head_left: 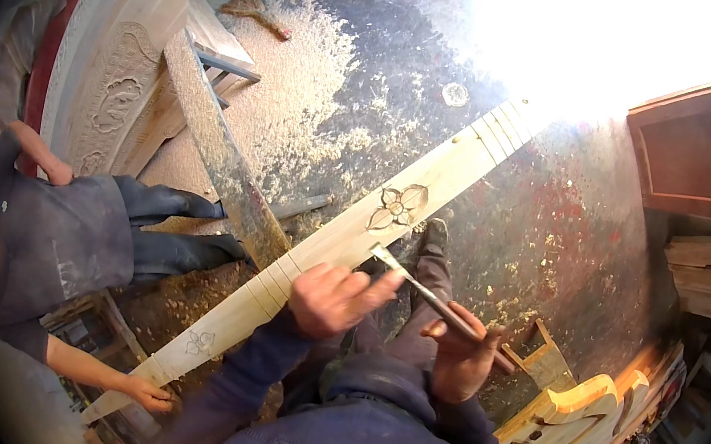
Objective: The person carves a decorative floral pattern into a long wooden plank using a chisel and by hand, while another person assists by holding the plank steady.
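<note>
A long pale wooden board (333, 224) runs diagonally in front of me, with a carved four-petal flower (398, 208) near its middle. Cut lines cross it near the far end and beside my left hand. My right hand (461, 362) is wrapped round a chisel (431, 297), whose flat blade slants toward the board's near edge, below the flower. My left hand (332, 298) is over that edge, its fingers loosely bent and the forefinger stretched to the chisel's shaft, apparently touching it. The thumb is hidden.
Another person (65, 247) stands at the left, one hand (146, 393) beside the board's near end. Behind lean large carved panels (119, 74). Wood shavings (290, 70) cover the floor. Curved wooden pieces (566, 429) stand at lower right, a brown cabinet (698, 146) at far right.
</note>
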The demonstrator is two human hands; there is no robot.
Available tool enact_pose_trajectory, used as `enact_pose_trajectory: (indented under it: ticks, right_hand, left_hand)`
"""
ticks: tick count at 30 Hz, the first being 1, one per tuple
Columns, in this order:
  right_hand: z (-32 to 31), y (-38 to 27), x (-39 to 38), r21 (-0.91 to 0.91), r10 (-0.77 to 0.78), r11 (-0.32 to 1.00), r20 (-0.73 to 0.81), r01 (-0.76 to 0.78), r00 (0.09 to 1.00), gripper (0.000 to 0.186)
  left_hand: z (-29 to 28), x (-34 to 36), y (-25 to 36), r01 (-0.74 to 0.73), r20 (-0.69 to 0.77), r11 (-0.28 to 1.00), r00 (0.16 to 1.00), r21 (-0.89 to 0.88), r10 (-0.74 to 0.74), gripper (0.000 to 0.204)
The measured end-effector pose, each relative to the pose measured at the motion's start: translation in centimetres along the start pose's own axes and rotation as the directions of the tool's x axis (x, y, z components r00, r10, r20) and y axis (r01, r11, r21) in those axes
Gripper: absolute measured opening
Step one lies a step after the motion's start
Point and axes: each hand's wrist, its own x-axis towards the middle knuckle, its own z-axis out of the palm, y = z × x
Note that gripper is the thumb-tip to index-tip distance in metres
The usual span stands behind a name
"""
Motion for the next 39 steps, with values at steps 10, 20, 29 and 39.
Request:
enact_pose_trajectory:
  ticks: [10, 20, 29, 39]
  right_hand:
    - [2.5, -1.0, 0.5, -0.495, -0.334, 0.015, 0.817, 0.869, 0.470, 0.056]
    - [2.7, 1.1, 0.5, -0.504, -0.361, -0.131, 0.826, 0.854, 0.433, 0.045]
    - [3.1, 1.8, 0.5, -0.497, -0.363, -0.161, 0.833, 0.853, 0.417, 0.042]
    - [4.0, 4.1, 0.1, -0.527, -0.416, -0.160, 0.803, 0.835, 0.427, 0.041]
  left_hand:
    - [2.2, -0.1, -1.2, -0.087, 0.074, 0.994, 0.993, -0.070, 0.092, 0.043]
    - [1.8, 0.6, -1.0, -0.078, 0.142, 0.997, 0.986, -0.027, 0.081, 0.040]
    - [2.2, 0.1, -1.3, -0.056, 0.134, 0.997, 0.989, -0.052, 0.063, 0.043]
    - [2.5, -0.1, -1.7, -0.031, 0.128, 0.994, 0.991, -0.109, 0.045, 0.044]
